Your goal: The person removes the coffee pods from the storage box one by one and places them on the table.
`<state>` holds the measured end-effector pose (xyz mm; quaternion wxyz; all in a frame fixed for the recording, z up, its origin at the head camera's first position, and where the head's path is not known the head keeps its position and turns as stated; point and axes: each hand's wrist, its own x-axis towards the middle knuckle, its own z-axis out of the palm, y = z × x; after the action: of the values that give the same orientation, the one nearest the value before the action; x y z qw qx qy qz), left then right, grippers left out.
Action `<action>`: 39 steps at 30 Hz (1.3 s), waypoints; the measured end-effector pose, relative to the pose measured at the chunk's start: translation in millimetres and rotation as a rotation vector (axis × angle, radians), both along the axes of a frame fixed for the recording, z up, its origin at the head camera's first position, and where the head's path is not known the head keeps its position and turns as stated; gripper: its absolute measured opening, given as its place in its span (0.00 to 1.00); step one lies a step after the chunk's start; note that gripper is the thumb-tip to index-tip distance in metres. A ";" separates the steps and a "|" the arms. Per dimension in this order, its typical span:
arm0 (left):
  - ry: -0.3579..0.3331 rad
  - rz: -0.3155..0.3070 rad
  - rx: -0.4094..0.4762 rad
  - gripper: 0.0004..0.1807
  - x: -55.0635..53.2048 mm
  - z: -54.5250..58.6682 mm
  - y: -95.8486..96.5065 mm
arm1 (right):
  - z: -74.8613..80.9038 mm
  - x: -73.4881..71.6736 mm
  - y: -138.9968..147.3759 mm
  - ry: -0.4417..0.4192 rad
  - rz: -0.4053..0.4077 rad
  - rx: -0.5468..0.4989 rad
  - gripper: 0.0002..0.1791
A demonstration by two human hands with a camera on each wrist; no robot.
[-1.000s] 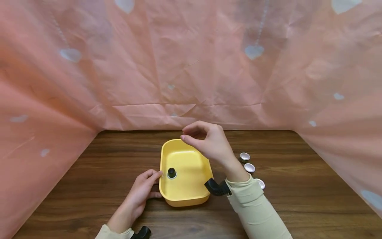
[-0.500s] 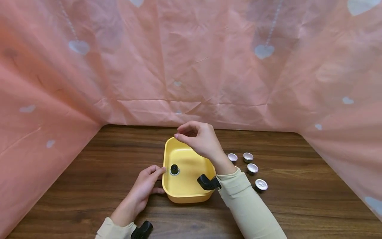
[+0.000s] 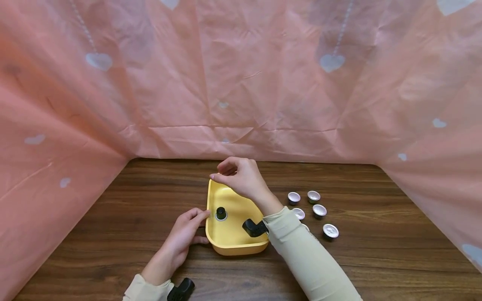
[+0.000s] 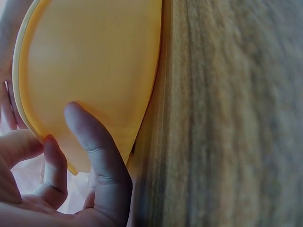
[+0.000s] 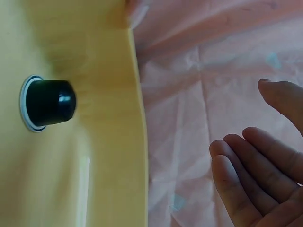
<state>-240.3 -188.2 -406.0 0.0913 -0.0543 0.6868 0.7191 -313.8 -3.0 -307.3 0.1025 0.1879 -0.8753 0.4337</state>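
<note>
A yellow tray [image 3: 241, 250] with raised walls stands on the wooden table. Inside, near its left wall, one dark coffee capsule [image 3: 221, 214] rests upside down on its rim; the right wrist view shows that capsule [image 5: 51, 102] close up. My left hand [image 3: 180, 234] holds the tray's left wall, with a finger [image 4: 53, 165] at the rim and the thumb [image 4: 94, 146] against the outside. Above the tray's far end hovers my right hand [image 3: 241, 175], its fingers loosely bent, nothing between them and the thumb. It hides part of the far rim.
On the table right of the tray stand several more coffee capsules, lids up, among them one at the back [image 3: 314, 196] and one nearer [image 3: 330, 231]. The right sleeve [image 3: 301, 246] partly covers another. A pink curtain [image 3: 241, 83] with hearts encloses the table.
My right hand has moved left and a little lower over the tray, uncovering more capsules on the right. The left hand stays on the tray's wall. The view has shifted slightly.
</note>
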 end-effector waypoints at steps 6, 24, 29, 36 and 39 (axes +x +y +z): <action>-0.002 -0.003 0.000 0.15 -0.5 0.9 0.2 | -9.2 -5.7 -0.1 -0.017 -0.007 0.035 0.16; -0.003 -0.004 -0.010 0.15 0.8 0.6 -8.2 | -34.7 -15.5 -11.2 -0.140 0.163 0.397 0.20; -0.002 -0.008 -0.008 0.15 0.6 0.1 -8.8 | -37.1 -16.4 -13.4 -0.144 0.184 0.399 0.18; -0.002 0.000 -0.001 0.14 1.5 1.2 -8.7 | -39.0 -15.0 -14.9 -0.192 0.227 0.447 0.17; -0.002 0.000 -0.003 0.14 2.0 1.3 -8.9 | -40.1 -13.7 -16.0 -0.199 0.249 0.472 0.16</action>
<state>-238.3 -197.1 -404.7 0.0920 -0.0552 0.6876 0.7181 -327.5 -19.0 -347.4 -0.0845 0.2692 -0.9279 0.2435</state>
